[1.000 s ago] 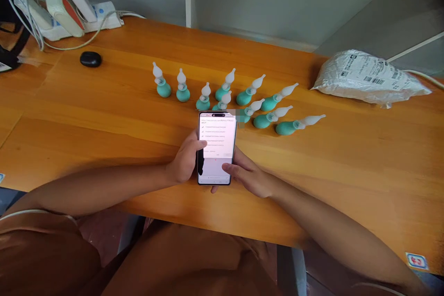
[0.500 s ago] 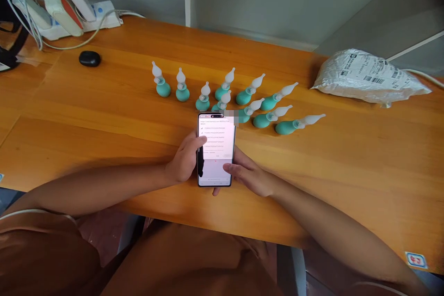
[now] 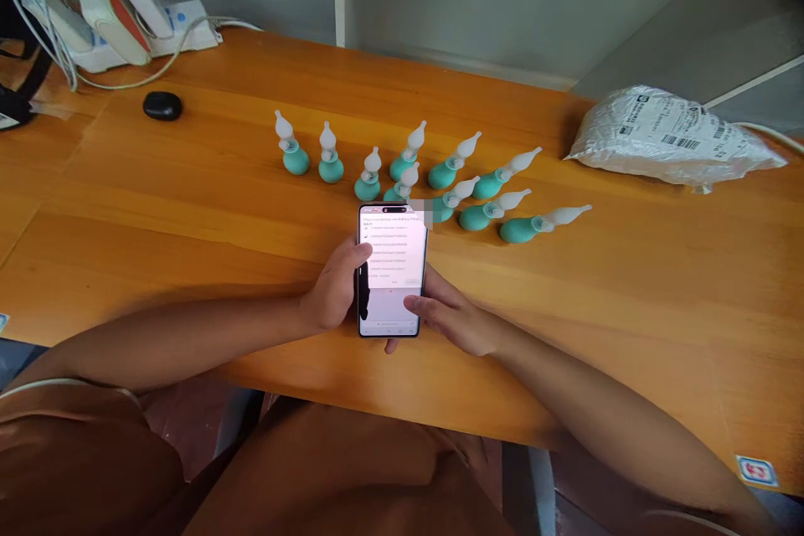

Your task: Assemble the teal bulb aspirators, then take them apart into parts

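Observation:
A smartphone (image 3: pixel 390 306) is held upright between both hands over the table's near part, its lit screen showing a list of text lines. My left hand (image 3: pixel 336 285) grips its left side, with the thumb on the upper part of the screen. From the right, my right hand (image 3: pixel 456 318) wraps the phone, thumb over the lower right of the screen and a fingertip showing below its bottom edge. Just beyond the phone stand several green bulbs with white pointed nozzles, such as this nasal aspirator (image 3: pixel 295 157); the phone's top hides part of the nearest ones.
On the wooden table (image 3: pixel 157 226), a power strip (image 3: pixel 198 27) with plugged adapters and cables lies at the back left. A small black case (image 3: pixel 162 106) sits in front of it. A wrapped plastic parcel (image 3: pixel 672 138) rests at the back right, near the grey partition (image 3: pixel 471 0).
The list on the phone's screen has scrolled, and my left thumb has shifted slightly. Both hands keep their hold on the phone. The bulbs stay where they were.

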The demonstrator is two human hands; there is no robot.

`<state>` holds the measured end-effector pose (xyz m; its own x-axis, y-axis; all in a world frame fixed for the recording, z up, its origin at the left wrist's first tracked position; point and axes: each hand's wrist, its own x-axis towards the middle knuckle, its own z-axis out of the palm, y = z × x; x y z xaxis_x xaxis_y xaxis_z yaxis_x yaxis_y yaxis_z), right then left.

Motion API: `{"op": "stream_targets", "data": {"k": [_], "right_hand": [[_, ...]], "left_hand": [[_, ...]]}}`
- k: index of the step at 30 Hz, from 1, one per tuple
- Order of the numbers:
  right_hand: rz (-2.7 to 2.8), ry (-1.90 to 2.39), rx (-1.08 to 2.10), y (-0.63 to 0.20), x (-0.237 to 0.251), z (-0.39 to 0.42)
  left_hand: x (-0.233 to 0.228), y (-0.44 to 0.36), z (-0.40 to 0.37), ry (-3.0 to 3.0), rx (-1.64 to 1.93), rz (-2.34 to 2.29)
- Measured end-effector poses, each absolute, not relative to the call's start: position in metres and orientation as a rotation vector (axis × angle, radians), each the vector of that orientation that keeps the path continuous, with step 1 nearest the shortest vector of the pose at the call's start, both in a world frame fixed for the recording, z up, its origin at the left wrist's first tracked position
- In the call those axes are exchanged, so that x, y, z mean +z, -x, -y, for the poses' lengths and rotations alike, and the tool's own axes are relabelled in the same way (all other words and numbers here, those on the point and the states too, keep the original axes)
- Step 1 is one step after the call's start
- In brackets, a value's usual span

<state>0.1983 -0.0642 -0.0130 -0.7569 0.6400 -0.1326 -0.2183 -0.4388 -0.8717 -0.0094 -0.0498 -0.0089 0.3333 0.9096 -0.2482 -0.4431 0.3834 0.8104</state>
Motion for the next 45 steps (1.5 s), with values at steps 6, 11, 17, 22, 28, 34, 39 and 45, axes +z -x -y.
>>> {"op": "stream_targets", "data": {"k": [6, 11, 17, 22, 28, 34, 39, 45], "right_hand": [[1.250, 0.625, 2.210, -0.198, -0.013, 0.064], [1.257, 0.622, 2.208, -0.198, -0.012, 0.064], [1.273, 0.642, 2.198, -0.199, -0.010, 0.065], [1.270, 0.635, 2.201, -0.199, -0.011, 0.064], [1.254, 0.643, 2.201, -0.198, -0.010, 0.064], [1.285, 0.665, 2.197, -0.198, -0.008, 0.064], [1.284, 0.662, 2.189, -0.199, -0.008, 0.064], [1.289, 0.654, 2.194, -0.199, -0.009, 0.064]], "left_hand": [[-0.012, 0.012, 0.050, -0.748, 1.000, -0.810], [-0.013, 0.013, 0.051, -0.757, 0.991, -0.771], [-0.004, 0.012, 0.051, -0.741, 0.935, -0.858], [-0.007, 0.012, 0.049, -0.749, 0.975, -0.831], [-0.010, 0.011, 0.048, -0.764, 1.027, -0.861], [-0.011, 0.008, 0.047, -0.687, 1.036, -0.840], [-0.012, 0.008, 0.047, -0.716, 1.050, -0.809], [-0.008, 0.010, 0.050, -0.716, 0.933, -0.804]]}}
